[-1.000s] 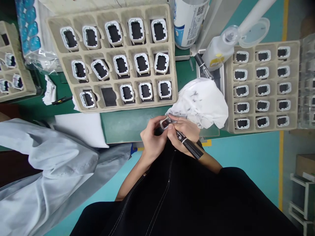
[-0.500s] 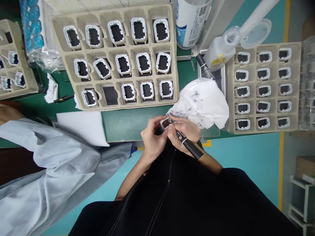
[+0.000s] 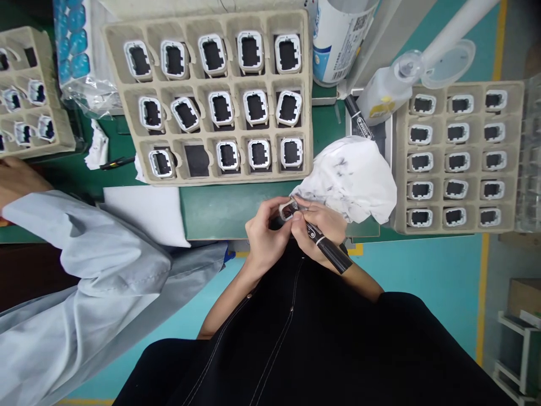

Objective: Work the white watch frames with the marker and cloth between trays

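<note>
My left hand [image 3: 265,235] is closed around a small white square frame [image 3: 285,212], pinching its edge between thumb and fingers. My right hand [image 3: 322,226] grips a black marker pen [image 3: 333,255], its thick barrel pointing back towards my wrist. The fingertips of that hand meet the frame, and they hide the marker's front end. Just beyond both hands lies a crumpled white cloth [image 3: 355,175] with dark smudges. A tray [image 3: 203,181] of similar white frames sits ahead of me, with one front-row compartment holding only a dark pad.
To the right stands a second tray [image 3: 460,228] of frames. Between the trays are a white bottle [image 3: 382,93], another marker [image 3: 359,118] and a labelled canister [image 3: 338,42]. A co-worker's sleeve [image 3: 105,248] and hand [image 3: 21,180] are at left, near a white sheet [image 3: 146,214].
The view has shifted a little, so the trays appear farther right. More of the co-worker's hand shows at the left. My hands keep nearly the same hold on the frame and marker.
</note>
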Motion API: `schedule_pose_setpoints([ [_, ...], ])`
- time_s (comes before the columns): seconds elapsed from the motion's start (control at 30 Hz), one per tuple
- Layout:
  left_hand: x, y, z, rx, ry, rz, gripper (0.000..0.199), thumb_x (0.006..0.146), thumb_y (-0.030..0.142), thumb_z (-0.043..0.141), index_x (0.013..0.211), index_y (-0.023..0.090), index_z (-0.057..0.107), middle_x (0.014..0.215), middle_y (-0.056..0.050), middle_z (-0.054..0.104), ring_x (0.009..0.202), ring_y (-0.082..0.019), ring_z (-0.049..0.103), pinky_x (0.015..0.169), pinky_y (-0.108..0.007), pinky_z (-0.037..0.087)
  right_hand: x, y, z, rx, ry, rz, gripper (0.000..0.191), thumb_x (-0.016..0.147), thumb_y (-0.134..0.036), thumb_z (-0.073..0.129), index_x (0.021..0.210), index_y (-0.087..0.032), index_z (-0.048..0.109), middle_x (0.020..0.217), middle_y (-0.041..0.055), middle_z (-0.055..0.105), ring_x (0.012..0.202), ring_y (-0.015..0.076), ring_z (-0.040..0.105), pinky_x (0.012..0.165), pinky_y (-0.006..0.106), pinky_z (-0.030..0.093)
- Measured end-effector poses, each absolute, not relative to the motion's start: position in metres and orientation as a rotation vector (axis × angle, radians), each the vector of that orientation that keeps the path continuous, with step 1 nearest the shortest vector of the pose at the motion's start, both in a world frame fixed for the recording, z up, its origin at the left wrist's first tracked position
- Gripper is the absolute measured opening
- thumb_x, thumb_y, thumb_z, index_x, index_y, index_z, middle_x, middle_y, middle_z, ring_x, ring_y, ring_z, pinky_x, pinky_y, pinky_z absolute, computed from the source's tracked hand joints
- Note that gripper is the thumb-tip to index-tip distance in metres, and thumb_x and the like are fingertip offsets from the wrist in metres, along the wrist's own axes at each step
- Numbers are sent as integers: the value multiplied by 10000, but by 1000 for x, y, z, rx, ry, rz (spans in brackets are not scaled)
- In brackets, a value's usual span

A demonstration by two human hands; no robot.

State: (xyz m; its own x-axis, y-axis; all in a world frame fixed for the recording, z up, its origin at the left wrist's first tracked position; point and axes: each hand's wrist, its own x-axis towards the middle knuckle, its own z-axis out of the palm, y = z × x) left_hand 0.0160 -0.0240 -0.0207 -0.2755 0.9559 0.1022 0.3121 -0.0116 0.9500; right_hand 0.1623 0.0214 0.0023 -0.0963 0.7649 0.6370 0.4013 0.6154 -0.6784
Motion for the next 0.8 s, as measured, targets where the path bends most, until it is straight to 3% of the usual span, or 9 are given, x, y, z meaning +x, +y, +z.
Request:
schedule_pose_setpoints([
  [0.2,16,-21,-17,1340,1602,1348,325,1051,338,928,1350,267,822,1189,-33,928,969,-174,894,913,-293,743,162,23,5,-903,-1713,424,214,1070,-87,754,1037,-289,689,837,-40,848,736,195,900,940,378,865],
  [0.37,18,-21,-18,1348,1619,1359,315,1055,308,914,1354,267,822,1182,-28,924,951,-166,889,905,-287,742,161,23,3,-944,-1717,385,180,1093,-146,744,1006,-300,713,798,-42,836,808,232,938,865,405,879],
  [0.5,18,-22,-18,1362,1627,1353,314,1056,304,907,1356,265,821,1179,-23,926,942,-155,884,907,-277,741,161,22,1,-929,-1712,396,204,1063,-102,759,1019,-299,729,835,-33,871,923,255,969,931,416,880],
  [0.8,16,-20,-14,1262,1568,1330,395,1010,394,963,1349,259,814,1196,-58,936,1003,-200,915,924,-321,771,162,22,2,-893,-1644,499,242,1027,-72,772,1099,-298,730,881,-45,889,930,252,970,989,435,865],
])
